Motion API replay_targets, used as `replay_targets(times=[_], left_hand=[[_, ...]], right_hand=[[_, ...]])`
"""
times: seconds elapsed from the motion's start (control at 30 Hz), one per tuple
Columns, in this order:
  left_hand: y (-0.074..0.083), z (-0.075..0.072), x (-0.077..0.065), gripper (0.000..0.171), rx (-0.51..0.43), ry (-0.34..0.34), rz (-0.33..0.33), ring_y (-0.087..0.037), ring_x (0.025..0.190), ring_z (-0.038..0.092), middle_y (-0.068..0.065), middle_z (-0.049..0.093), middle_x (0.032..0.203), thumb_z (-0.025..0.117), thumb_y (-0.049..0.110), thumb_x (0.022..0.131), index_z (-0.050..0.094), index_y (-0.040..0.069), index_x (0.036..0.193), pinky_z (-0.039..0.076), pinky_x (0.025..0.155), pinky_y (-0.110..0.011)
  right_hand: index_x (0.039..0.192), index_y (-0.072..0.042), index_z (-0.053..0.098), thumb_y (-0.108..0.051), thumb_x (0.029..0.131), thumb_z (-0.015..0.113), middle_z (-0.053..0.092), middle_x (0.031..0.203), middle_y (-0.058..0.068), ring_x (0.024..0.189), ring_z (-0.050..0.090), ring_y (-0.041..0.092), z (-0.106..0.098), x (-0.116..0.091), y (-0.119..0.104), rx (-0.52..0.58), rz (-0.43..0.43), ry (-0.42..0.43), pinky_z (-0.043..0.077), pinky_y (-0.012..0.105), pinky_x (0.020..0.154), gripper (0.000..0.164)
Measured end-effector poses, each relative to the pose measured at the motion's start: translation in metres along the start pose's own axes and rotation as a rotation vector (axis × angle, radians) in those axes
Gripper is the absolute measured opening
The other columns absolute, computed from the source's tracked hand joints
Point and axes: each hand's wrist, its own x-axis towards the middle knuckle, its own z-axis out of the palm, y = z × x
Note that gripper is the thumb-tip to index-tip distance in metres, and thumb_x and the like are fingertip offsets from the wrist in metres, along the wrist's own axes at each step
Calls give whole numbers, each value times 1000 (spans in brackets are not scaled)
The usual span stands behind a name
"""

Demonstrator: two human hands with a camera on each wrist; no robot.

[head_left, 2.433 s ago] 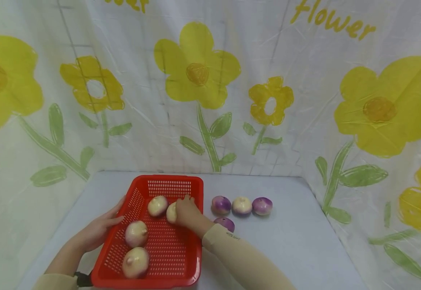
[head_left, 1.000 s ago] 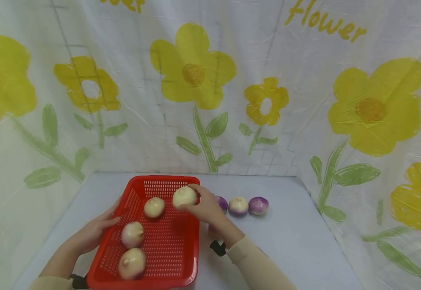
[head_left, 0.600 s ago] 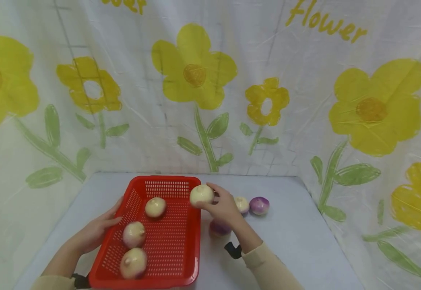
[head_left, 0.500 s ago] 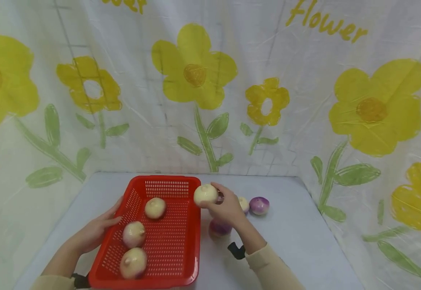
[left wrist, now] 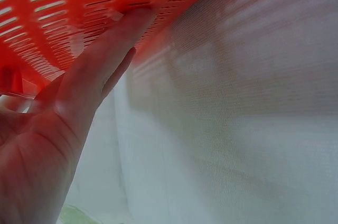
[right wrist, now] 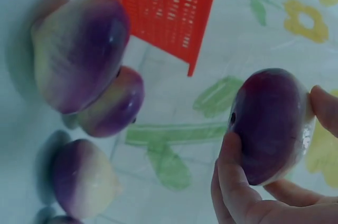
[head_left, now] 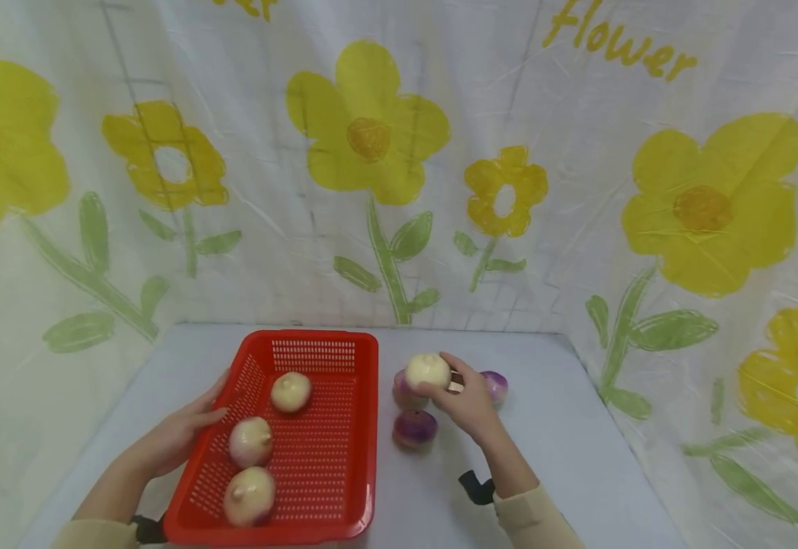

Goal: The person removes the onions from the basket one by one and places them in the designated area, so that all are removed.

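My right hand point(head_left: 471, 400) grips a turnip point(head_left: 429, 373) by its sides, raised over the table to the right of the red basket point(head_left: 365, 473). Its pale end faces the head camera; the right wrist view shows the purple side of this held turnip point(right wrist: 269, 123), with fingers and thumb around it. My left hand point(head_left: 178, 435) lies along the basket's left side. In the left wrist view the fingers point(left wrist: 105, 57) are straight against the slotted outer wall. Inside the basket, along its left, sit a far turnip point(head_left: 291, 392), a middle turnip point(head_left: 251, 442) and a near turnip point(head_left: 249, 496).
On the pale table point(head_left: 529, 457), a purple turnip point(head_left: 415, 428) lies just right of the basket. Behind my right hand are a partly covered turnip point(head_left: 406, 390) and another turnip point(head_left: 495, 387). A flower-printed curtain point(head_left: 577, 252) hangs behind the table.
My right hand has lifted a turnip out of the basket's far right part and carried it right, across the rim, over the table. My left hand stays at the basket's side.
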Motion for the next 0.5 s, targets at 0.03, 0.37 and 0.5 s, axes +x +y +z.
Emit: replay_targets(times=[0.03, 0.37, 0.5], left_hand=[[0, 0, 0, 69, 5, 1, 0, -11, 143, 33, -8, -15, 170, 37, 26, 110, -9, 39, 160, 50, 104, -36], [1, -1, -1, 68, -3, -14, 13, -1, 134, 43, -11, -15, 169, 34, 25, 110, -10, 39, 160, 52, 103, -39], [1, -2, -2, 68, -15, -42, 27, 12, 123, 47, -13, -19, 168, 33, 23, 111, -13, 37, 160, 52, 101, -35]], right_hand=[[147, -6, 51, -31, 82, 85, 58, 138, 20, 117, 60, 33, -2, -1, 2, -4, 8, 8, 59, 36, 84, 77], [144, -2, 52, -37, 83, 83, 57, 141, 22, 123, 59, 40, -18, -20, 35, -135, 17, 79, 56, 46, 94, 77], [144, -3, 53, -39, 83, 82, 57, 141, 20, 119, 60, 37, -22, -31, 51, -168, 66, 108, 57, 42, 86, 77]])
